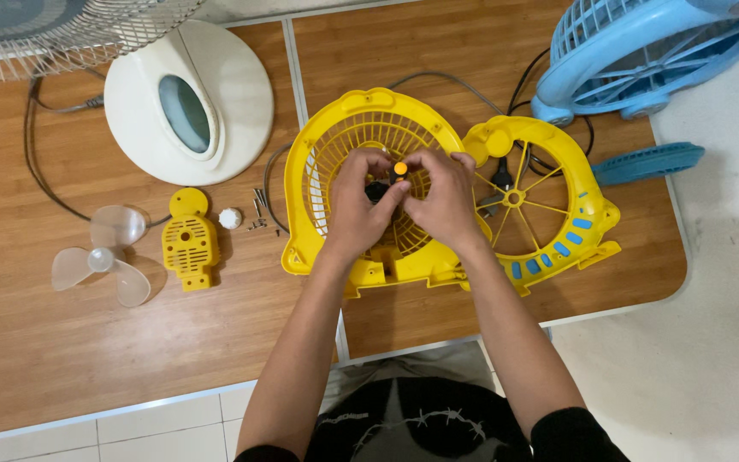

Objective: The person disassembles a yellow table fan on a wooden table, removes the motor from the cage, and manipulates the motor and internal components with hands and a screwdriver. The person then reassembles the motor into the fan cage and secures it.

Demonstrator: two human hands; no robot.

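Over the round, ribbed yellow plastic fan grille (pixel 344 137), the left hand (pixel 358 205) and right hand (pixel 446 198) pinch a small orange-capped screwdriver (pixel 400 168); left of the grille lies a translucent three-blade propeller (pixel 104 257).

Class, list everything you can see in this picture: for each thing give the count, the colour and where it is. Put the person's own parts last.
Fan grille shell: 1, yellow, table centre, under both hands.
Second fan shell with spokes: 1, yellow with blue buttons, right of the first.
Small knob-like part: 1, orange, at the fingertips.
Motor cover: 1, yellow, left of centre.
Fan blade: 1, clear, far left.
Cap: 1, white, beside the motor cover.
Screws: a few, grey, right of the cap.
Fan base: 1, white, top left.
Small fan: 1, blue, top right.
Table: wooden, brown.
Left hand: on the grille.
Right hand: on the grille.
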